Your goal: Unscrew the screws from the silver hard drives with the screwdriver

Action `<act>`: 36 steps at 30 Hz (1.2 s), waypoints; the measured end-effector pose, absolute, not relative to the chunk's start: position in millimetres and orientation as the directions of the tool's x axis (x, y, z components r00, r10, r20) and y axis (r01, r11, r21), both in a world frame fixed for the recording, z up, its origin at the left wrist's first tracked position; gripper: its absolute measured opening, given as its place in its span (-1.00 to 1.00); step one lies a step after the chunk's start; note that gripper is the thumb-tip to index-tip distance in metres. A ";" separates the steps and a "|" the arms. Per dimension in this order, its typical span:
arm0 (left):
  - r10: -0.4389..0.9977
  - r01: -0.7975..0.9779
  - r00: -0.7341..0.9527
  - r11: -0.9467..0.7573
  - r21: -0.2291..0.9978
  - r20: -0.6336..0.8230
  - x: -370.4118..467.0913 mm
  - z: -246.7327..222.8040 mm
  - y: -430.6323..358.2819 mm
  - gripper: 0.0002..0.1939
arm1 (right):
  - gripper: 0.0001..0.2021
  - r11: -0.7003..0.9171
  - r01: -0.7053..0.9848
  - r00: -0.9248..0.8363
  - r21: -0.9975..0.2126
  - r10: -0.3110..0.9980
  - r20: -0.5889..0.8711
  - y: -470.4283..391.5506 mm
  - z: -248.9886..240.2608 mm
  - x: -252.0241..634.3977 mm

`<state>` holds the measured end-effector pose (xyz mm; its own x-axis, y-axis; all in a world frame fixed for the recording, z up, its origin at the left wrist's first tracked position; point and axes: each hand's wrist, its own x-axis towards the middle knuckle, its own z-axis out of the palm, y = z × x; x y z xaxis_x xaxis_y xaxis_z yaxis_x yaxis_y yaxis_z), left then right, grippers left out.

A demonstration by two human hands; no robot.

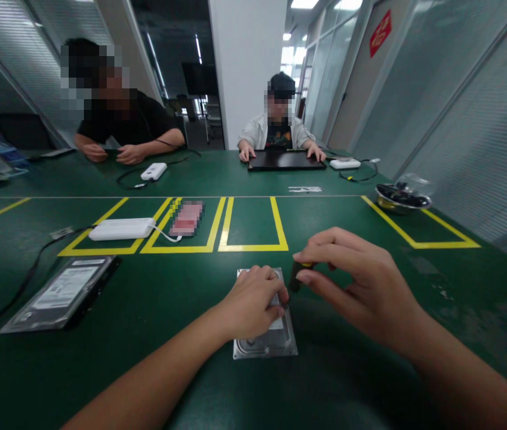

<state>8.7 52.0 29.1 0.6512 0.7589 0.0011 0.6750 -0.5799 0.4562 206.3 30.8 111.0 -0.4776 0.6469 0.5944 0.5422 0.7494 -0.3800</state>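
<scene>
A silver hard drive [266, 346] lies flat on the green table in front of me. My left hand [255, 301] rests over its upper part, fingers curled down onto it, covering much of the label. Just right of the drive, my right hand [347, 275] pinches a short dark object with a yellow patch [295, 278] between thumb and fingers. Its lower end points down beside the drive's right edge; its exact kind cannot be made out. Another hard drive [67, 289] with a white label lies on the table at the left.
Yellow tape frames [253, 247] mark the table [168, 370]. A white power bank [122, 229] is cabled to a phone [187, 218]. A metal bowl of dark items [399, 200] stands right. Across the table, one person handles a black flat panel [286, 160]; another sits left.
</scene>
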 end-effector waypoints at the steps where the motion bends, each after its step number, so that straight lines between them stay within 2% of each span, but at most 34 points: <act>1: 0.758 0.676 0.652 -0.580 0.454 -0.001 8.8 29.3 51.9 -0.84 | -0.84 0.754 0.536 -0.477 -0.381 0.642 0.600 30.3 111.7 206.2; 4: 0.756 0.675 0.654 -0.581 0.455 -0.005 8.8 29.4 52.1 -0.84 | -0.82 0.761 0.525 -0.493 -0.381 0.637 0.593 29.3 112.9 206.4; 9: 0.764 0.675 0.646 -0.574 0.463 0.004 9.1 29.3 51.9 -0.85 | -0.96 0.718 0.591 -0.458 -0.369 0.675 0.579 29.5 111.0 206.4; 12: 0.765 0.675 0.644 -0.574 0.464 0.008 9.3 30.0 51.5 -0.85 | -0.95 0.720 0.588 -0.453 -0.370 0.671 0.586 28.7 110.3 206.2; 16: 0.759 0.670 0.651 -0.579 0.465 0.009 9.0 30.7 51.8 -0.85 | -0.83 0.759 0.519 -0.481 -0.392 0.639 0.601 27.4 110.8 206.2; 21: 0.757 0.664 0.653 -0.579 0.473 0.009 8.2 29.5 52.5 -0.85 | -0.95 0.707 0.590 -0.441 -0.389 0.686 0.578 29.3 109.5 206.5; 27: 0.758 0.668 0.653 -0.582 0.464 0.010 8.5 27.3 52.7 -0.85 | -0.89 0.741 0.533 -0.474 -0.409 0.662 0.581 29.6 109.6 206.1; 33: 0.757 0.668 0.654 -0.578 0.468 0.001 9.3 27.7 53.7 -0.86 | -0.93 0.706 0.585 -0.441 -0.400 0.690 0.574 29.2 108.2 205.4; 36: 0.759 0.668 0.651 -0.575 0.472 0.004 9.1 28.5 53.3 -0.87 | -0.91 0.725 0.557 -0.448 -0.405 0.673 0.588 28.3 109.5 205.4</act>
<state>9.1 53.3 28.5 0.6510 0.7591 0.0038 0.6679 -0.5752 0.4723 205.4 28.3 109.5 -0.4485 0.6731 0.5880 0.5566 0.7251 -0.4055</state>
